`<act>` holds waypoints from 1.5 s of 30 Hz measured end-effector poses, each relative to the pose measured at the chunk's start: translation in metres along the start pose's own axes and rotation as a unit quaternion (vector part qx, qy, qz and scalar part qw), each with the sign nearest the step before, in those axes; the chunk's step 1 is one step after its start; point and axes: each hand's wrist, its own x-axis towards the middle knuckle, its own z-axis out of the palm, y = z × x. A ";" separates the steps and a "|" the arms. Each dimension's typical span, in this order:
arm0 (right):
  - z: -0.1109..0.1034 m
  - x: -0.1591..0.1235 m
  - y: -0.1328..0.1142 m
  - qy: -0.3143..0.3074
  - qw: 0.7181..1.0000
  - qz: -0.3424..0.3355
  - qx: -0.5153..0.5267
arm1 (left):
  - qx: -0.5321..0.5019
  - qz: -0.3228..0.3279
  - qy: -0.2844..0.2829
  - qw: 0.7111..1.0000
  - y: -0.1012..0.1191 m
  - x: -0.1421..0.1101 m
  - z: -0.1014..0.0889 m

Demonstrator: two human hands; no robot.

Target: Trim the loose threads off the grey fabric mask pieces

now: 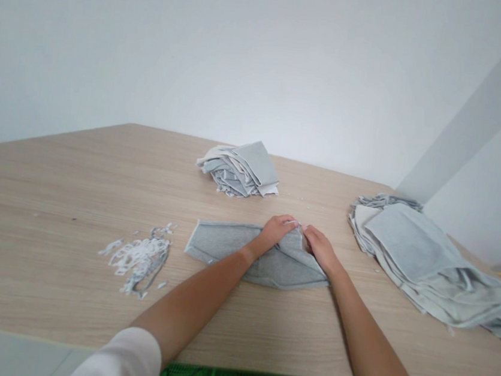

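A long grey piece of fabric (pixel 226 239) lies across the table in front of me, its far edge lifted and bunched between my hands. My left hand (pixel 276 228) pinches that edge near its middle. Close beside it, my right hand (pixel 319 245) grips the same edge, fingertips almost meeting the left ones. A pale inner side shows in the small gap by the right fingers. The left end of the fabric rests flat, while the right end passes under my right wrist.
Behind the hands sits a pile of folded grey and cream fabric pieces (pixel 257 161). At right, a larger stack of grey fabric (pixel 420 243) spreads toward the table's edge. White and grey trimmings (pixel 140 260) lie heaped on the left of the wooden table (pixel 50 201). A white wall (pixel 247 55) stands behind.
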 end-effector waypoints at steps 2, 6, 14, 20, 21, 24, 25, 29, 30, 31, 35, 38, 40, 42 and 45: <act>0.000 0.000 0.000 -0.008 1.000 0.006 -0.007 | -0.004 0.001 0.004 1.000 0.000 0.000 0.000; 0.000 0.001 0.002 -0.011 0.999 0.000 -0.038 | -0.018 -0.005 0.009 1.000 -0.001 -0.001 0.000; 0.002 0.000 0.001 -0.010 0.999 0.001 -0.038 | -0.038 -0.003 -0.019 0.999 -0.005 0.000 0.000; 0.005 -0.003 -0.002 -0.013 1.000 0.000 -0.012 | -0.033 0.008 -0.030 0.999 -0.011 0.002 0.001; 0.005 -0.003 -0.002 -0.014 1.000 -0.001 -0.010 | -0.029 0.006 -0.032 0.999 -0.011 0.002 0.001; 0.006 -0.004 -0.002 -0.014 1.000 -0.007 -0.010 | -0.014 -0.005 -0.037 0.999 -0.010 0.002 0.000; 0.006 -0.004 -0.002 -0.014 1.000 -0.010 -0.008 | -0.012 -0.007 -0.038 0.999 -0.010 0.002 0.000; 0.009 -0.005 -0.002 -0.007 1.000 -0.014 0.012 | -0.018 0.003 -0.038 0.999 -0.008 0.001 -0.002; 0.009 -0.004 -0.003 -0.002 1.000 -0.014 0.017 | -0.021 0.007 -0.038 0.999 -0.008 0.001 -0.002; 0.010 -0.004 -0.003 0.002 1.000 -0.014 0.020 | -0.024 0.009 -0.038 0.999 -0.008 0.001 -0.002; 0.011 -0.005 -0.004 0.004 1.000 -0.018 0.002 | -0.024 0.002 -0.040 0.999 -0.007 0.001 -0.003; 0.011 -0.007 -0.006 -0.004 0.999 -0.023 -0.031 | -0.026 0.001 -0.039 0.999 -0.007 0.000 -0.003; 0.011 -0.008 -0.008 -0.007 0.998 -0.027 -0.050 | -0.031 0.004 -0.040 0.999 -0.008 0.000 -0.003; 0.011 -0.009 -0.009 -0.010 0.997 -0.029 -0.064 | -0.035 0.006 -0.040 0.999 -0.009 0.000 -0.003; 0.010 -0.010 -0.011 -0.013 0.996 -0.021 -0.085 | -0.036 0.011 -0.040 0.998 -0.011 0.001 -0.003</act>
